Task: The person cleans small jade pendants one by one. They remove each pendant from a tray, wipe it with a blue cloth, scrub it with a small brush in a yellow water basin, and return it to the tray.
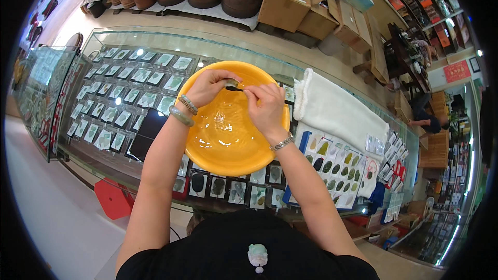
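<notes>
Over a yellow plastic basin (233, 167) with water in it, both hands are close together. My left hand (208, 85) pinches a small greenish stone piece (230, 81), probably a jade pendant, between thumb and fingers. In my right hand (266, 105) is a thin-handled brush (234, 88) with a dark head, like a toothbrush. Its head lies against or just in front of the stone; contact is hard to tell. A jade bangle (181, 116) and a beaded bracelet (188, 105) circle my left wrist. A metal watch or bracelet (282, 142) is on my right wrist.
The basin stands on a glass display counter (155, 46) holding boxed jade pieces. To its right lie a folded white towel (338, 109) and a tray of pendants (334, 167). A dark phone or tablet (148, 134) is beside my left forearm. A person (426, 120) sits far right.
</notes>
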Tool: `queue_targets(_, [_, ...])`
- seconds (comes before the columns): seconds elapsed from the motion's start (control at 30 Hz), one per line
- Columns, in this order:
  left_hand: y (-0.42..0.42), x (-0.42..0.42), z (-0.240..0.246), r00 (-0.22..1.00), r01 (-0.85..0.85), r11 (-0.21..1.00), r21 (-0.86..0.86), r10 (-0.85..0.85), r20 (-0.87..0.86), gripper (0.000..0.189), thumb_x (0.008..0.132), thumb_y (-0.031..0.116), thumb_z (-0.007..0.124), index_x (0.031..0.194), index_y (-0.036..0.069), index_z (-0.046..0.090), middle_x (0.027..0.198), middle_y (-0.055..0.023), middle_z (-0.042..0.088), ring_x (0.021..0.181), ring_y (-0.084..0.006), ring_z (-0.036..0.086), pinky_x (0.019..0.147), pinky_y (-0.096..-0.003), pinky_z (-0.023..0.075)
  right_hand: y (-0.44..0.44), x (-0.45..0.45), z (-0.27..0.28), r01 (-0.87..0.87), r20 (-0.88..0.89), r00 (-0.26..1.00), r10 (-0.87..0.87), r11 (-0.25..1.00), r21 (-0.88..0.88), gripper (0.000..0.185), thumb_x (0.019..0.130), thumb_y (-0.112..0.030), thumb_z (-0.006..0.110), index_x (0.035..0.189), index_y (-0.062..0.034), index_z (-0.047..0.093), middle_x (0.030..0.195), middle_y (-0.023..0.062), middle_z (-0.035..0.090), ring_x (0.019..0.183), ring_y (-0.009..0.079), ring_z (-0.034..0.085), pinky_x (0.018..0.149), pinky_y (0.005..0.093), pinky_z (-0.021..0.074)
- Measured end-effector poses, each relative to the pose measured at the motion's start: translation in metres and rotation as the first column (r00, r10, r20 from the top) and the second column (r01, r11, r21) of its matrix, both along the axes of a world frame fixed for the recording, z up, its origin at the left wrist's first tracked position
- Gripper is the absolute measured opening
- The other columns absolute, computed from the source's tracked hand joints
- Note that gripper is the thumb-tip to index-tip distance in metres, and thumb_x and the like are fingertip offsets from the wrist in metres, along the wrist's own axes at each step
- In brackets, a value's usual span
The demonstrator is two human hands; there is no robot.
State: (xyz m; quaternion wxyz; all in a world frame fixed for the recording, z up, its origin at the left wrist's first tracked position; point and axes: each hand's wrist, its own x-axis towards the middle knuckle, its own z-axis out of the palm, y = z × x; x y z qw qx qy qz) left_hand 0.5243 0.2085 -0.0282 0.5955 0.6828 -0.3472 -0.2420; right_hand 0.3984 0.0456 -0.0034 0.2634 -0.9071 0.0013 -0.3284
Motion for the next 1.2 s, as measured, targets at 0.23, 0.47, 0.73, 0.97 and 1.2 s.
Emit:
queue_targets(0.23, [-0.003, 0.001, -0.001, 1.000, 0.027, 0.999, 0.023, -0.026, -0.017, 0.032, 0.094, -0.009, 0.047, 0.116, -0.004, 0.069, 0.113, -0.0077, 0.072, 0.110, -0.0140, 0.064, 0.101, -0.0285, 0.0479, -0.008, -0.002, 0.005, 0.010, 0.002, 1.000, -0.010, 1.000, -0.016, 0.007, 0.086, -0.013, 0.070, 0.082, -0.0110, 0.074, 0.074, 0.0015, 0.067, 0.076, 0.0220, 0.057, 0.076, 0.0363, 0.0368])
queue_targets(0.47, [-0.001, 0.001, -0.003, 0.999, -0.035, 0.999, -0.017, 0.035, -0.004, 0.029, 0.094, -0.008, 0.048, 0.112, -0.003, 0.070, 0.104, -0.0054, 0.072, 0.099, -0.0108, 0.062, 0.093, -0.0251, 0.0478, -0.001, 0.005, 0.002, 0.091, -0.016, 0.996, -0.090, 0.994, 0.058, 0.008, 0.086, -0.015, 0.070, 0.081, -0.0108, 0.074, 0.070, 0.0021, 0.065, 0.075, 0.0229, 0.056, 0.075, 0.0364, 0.0360])
queue_targets(0.73, [-0.002, -0.001, 0.002, 0.989, -0.031, 0.996, -0.089, 0.017, -0.149, 0.028, 0.095, -0.004, 0.051, 0.114, 0.000, 0.072, 0.107, -0.0031, 0.072, 0.096, -0.0085, 0.061, 0.091, -0.0247, 0.0483, 0.011, -0.007, -0.005, 0.022, -0.071, 0.997, -0.020, 0.999, 0.031, 0.007, 0.084, -0.015, 0.071, 0.079, -0.0110, 0.074, 0.072, 0.0019, 0.065, 0.076, 0.0227, 0.056, 0.076, 0.0371, 0.0358])
queue_targets(0.97, [0.001, 0.000, 0.007, 0.997, -0.053, 0.997, -0.064, 0.050, -0.056, 0.024, 0.097, 0.000, 0.054, 0.113, 0.000, 0.072, 0.107, -0.0028, 0.073, 0.097, -0.0085, 0.062, 0.092, -0.0246, 0.0489, -0.007, -0.010, -0.008, 0.054, -0.146, 0.986, -0.084, 0.979, -0.197, 0.008, 0.083, -0.014, 0.070, 0.079, -0.0097, 0.074, 0.073, 0.0044, 0.067, 0.078, 0.0238, 0.057, 0.078, 0.0390, 0.0369])
queue_targets(1.2, [0.000, 0.001, 0.004, 0.995, -0.047, 0.998, -0.045, 0.043, -0.086, 0.023, 0.098, 0.001, 0.055, 0.113, 0.000, 0.072, 0.107, -0.0034, 0.072, 0.098, -0.0096, 0.063, 0.092, -0.0249, 0.0490, -0.012, -0.032, 0.006, -0.169, -0.400, 0.903, 0.157, 0.986, 0.004, 0.009, 0.084, -0.016, 0.070, 0.079, -0.0096, 0.074, 0.074, 0.0051, 0.065, 0.077, 0.0247, 0.056, 0.078, 0.0388, 0.0380])
